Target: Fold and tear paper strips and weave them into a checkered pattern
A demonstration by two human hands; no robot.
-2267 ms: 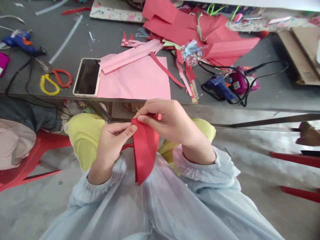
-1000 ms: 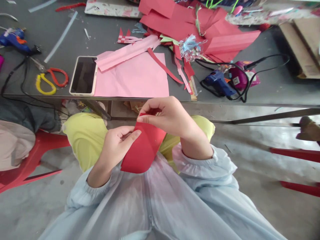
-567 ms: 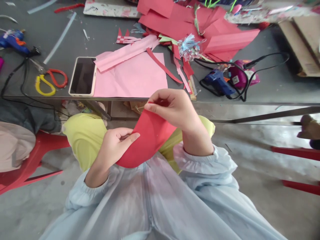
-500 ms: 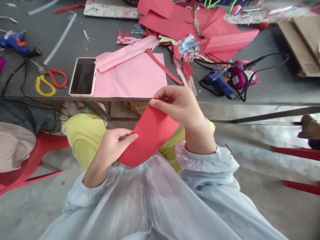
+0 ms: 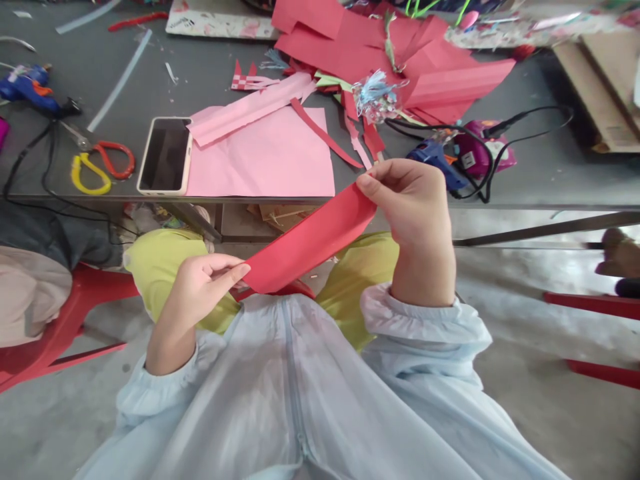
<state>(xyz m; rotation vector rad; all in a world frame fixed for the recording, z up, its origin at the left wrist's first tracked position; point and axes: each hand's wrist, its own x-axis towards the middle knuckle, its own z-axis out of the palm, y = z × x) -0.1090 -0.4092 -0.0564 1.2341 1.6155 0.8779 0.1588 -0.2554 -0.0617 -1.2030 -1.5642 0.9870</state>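
Note:
A red sheet of paper is stretched on a slant above my lap, its right end higher than its left. My left hand pinches the lower left end between thumb and fingers. At the upper right end, near the table edge, my right hand pinches the paper. The sheet looks long and narrow from here, slightly curved. Just beyond it on the table lie a pink sheet, a folded pink strip and a thin red strip.
On the grey table are a phone, scissors with red and yellow handles, a blue glue gun with black cable, a heap of red paper and cardboard. A red chair stands at the left.
My hands have moved apart, the right one further right and slightly up, the left one slightly left. The red paper between them has been drawn out straighter and looks narrower.

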